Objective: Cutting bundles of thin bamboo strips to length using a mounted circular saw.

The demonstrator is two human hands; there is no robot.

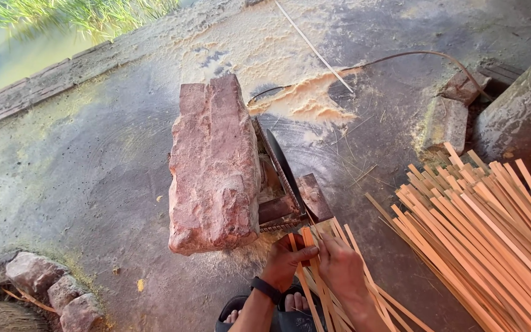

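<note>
Both hands, left hand [287, 261] and right hand [341, 268], closed on bundle of thin wooden strips [316, 246] at bottom centre, long axis running away toward saw blade [283, 165] just ahead, beside red stone block [214, 166].

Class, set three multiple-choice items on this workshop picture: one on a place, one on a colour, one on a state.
1. Where does the big pile of wooden strips lie?
A. right of the hands
B. on top of the red stone block
C. in the water

2. What colour is the wrist band?
A. white
B. black
C. yellow

3. What are the two hands doing?
A. resting empty on the ground
B. lifting the stone
C. gripping thin strips

Answers: 1 A, the pile fills the right side; 2 B, a dark band sits on the left hand's wrist; 3 C, the left hand and right hand close on strips by the saw blade.
</note>
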